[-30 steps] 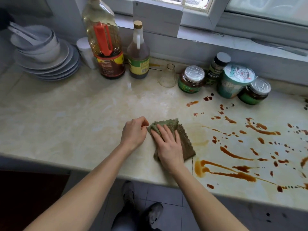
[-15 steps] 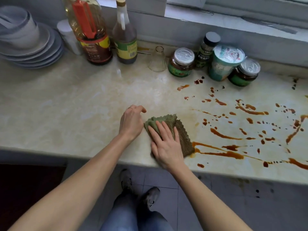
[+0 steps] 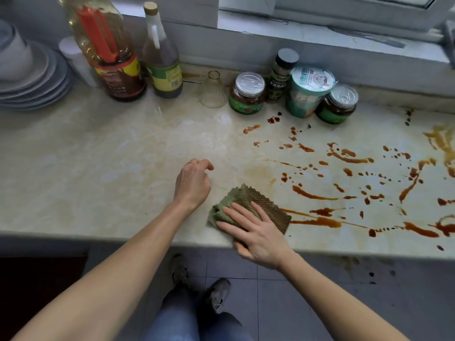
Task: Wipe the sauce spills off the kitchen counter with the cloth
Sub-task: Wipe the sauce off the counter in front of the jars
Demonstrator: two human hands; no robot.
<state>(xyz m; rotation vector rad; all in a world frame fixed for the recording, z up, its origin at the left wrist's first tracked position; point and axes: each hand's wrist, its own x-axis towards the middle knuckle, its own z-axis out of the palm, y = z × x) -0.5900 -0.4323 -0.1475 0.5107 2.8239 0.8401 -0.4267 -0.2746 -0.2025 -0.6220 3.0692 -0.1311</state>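
Plainly, the right hand [image 3: 258, 238] is lying flat on the cloth [image 3: 256, 200], pressing it down on the desk [image 3: 98, 173] close to the front edge; its fingers [image 3: 242, 212] are stretched straight and spread, pointing toward about ten o'clock, gripping nothing. The thumb is sitting at the desk's edge, and it may be tucking under the cloth's hem, though the view is not showing that clearly.

The left hand [image 3: 193, 184] is resting on the desk at ten o'clock from the cloth, just beside it but apart, its fingers loosely curled and holding nothing.

The sauce spills [image 3: 349, 158] are all lying on the far side of the cloth from that idle hand, fanning out between one and three o'clock. The long streak [image 3: 317, 221] is meeting the cloth's three o'clock edge and running away along the nine-to-three line, parallel to the desk's front edge.

So the coming stroke is, by my judgement, calling for a push toward three o'clock along that streak's length; the right hand is the nearer one and is already bearing on the cloth. The jars [image 3: 247, 93] are standing at twelve o'clock, well apart from that path.
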